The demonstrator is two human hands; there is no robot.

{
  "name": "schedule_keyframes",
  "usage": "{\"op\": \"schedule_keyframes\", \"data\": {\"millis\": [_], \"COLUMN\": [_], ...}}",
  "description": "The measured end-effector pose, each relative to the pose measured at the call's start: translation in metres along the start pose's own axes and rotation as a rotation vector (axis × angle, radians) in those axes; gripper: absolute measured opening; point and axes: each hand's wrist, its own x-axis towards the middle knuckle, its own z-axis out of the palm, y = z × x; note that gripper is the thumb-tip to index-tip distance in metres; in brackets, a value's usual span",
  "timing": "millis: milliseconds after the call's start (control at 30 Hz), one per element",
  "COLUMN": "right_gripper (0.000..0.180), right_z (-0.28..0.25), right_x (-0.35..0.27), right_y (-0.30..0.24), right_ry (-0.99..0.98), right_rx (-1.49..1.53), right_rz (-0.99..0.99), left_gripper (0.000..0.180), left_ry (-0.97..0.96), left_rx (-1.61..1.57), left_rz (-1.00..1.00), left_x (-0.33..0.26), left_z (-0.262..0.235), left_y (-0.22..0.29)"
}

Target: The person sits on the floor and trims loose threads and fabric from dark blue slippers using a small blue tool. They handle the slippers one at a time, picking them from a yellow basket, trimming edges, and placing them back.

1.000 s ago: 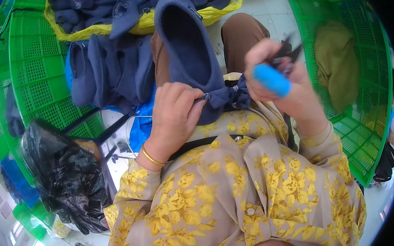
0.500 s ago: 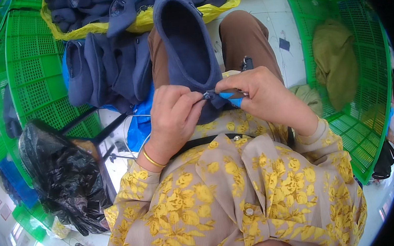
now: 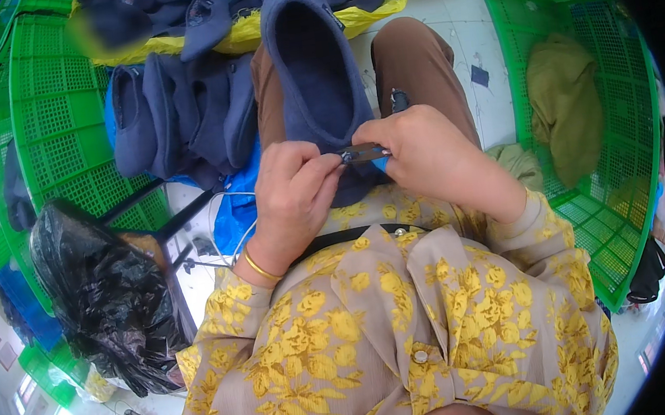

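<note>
A dark blue felt slipper [image 3: 317, 71] lies across my lap with its opening facing up. At its near end, the thumb and fingers of my left hand [image 3: 291, 200] pinch a small dark piece [image 3: 343, 158]; whether it is a trim or part of the slipper, I cannot tell. My right hand [image 3: 431, 144] is closed around small thread snips [image 3: 366, 154]. Their blades point left and reach my left fingertips. A bit of blue wrapping shows under the right fingers.
Several more blue slippers [image 3: 169, 115] stand in a row at the left. Beyond them a yellow sack [image 3: 381, 12] holds a heap of slippers. Green plastic crates [image 3: 55, 115] flank me, the right one containing olive cloth [image 3: 569, 110]. A black plastic bag [image 3: 116, 303] hangs at left.
My right hand has shifted slightly left and turned, bringing the snips' blades up to my left fingertips. The blue wrapping is now mostly hidden. My left hand and the slipper have barely moved.
</note>
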Motion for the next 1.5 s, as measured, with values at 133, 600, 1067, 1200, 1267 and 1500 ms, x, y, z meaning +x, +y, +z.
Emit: {"op": "schedule_keyframes", "data": {"millis": [133, 600, 1067, 1200, 1267, 1500], "right_gripper": [0.023, 0.026, 0.026, 0.02, 0.022, 0.019], "right_z": [0.004, 0.026, 0.011, 0.005, 0.015, 0.035], "right_x": [0.004, 0.007, 0.022, 0.021, 0.022, 0.017], "right_y": [0.02, 0.018, 0.008, -0.002, -0.005, -0.001], "right_ry": [0.047, 0.078, -0.063, 0.059, 0.179, 0.232], "right_rx": [0.142, 0.031, -0.005, -0.186, -0.099, 0.676], "right_rz": [-0.11, -0.171, -0.247, -0.296, -0.377, -0.097], "left_gripper": [0.02, 0.024, 0.026, 0.023, 0.021, 0.017], "left_ry": [0.027, 0.104, 0.164, 0.146, 0.141, 0.13], "left_rx": [-0.066, -0.034, -0.035, -0.092, -0.1, -0.122], "left_rz": [-0.133, -0.105, -0.042, -0.134, -0.15, -0.115], "left_x": [-0.007, -0.026, -0.031, -0.026, -0.024, -0.016], "left_z": [-0.002, 0.007, 0.01, 0.01, 0.008, 0.008], "left_y": [0.007, 0.005, 0.001, 0.004, 0.004, 0.004]}}
